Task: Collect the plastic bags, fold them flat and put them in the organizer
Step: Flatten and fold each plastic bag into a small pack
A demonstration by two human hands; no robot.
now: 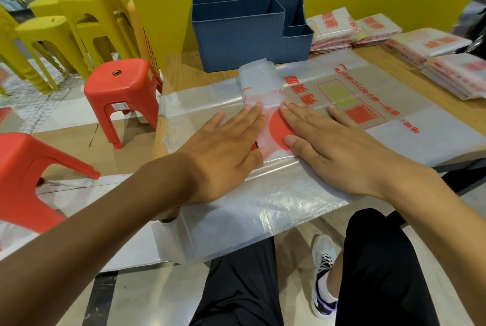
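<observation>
From the head camera, a clear plastic bag (263, 186) with red print lies spread over the wooden table (181, 68), in front of the blue organizer (244, 36). The left hand (223, 152) and right hand (331, 152) press it, fingers straight and flat. Folded bag stacks (431, 44) lie right of the organizer.

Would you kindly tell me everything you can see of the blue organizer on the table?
The blue organizer looks like ribbed plastic, a box split into several open-topped compartments, with a lower step at its right. No bags show in the compartments in view. It stands upright at the table's far edge against a yellow board, stacks of folded bags just to its right.
</observation>
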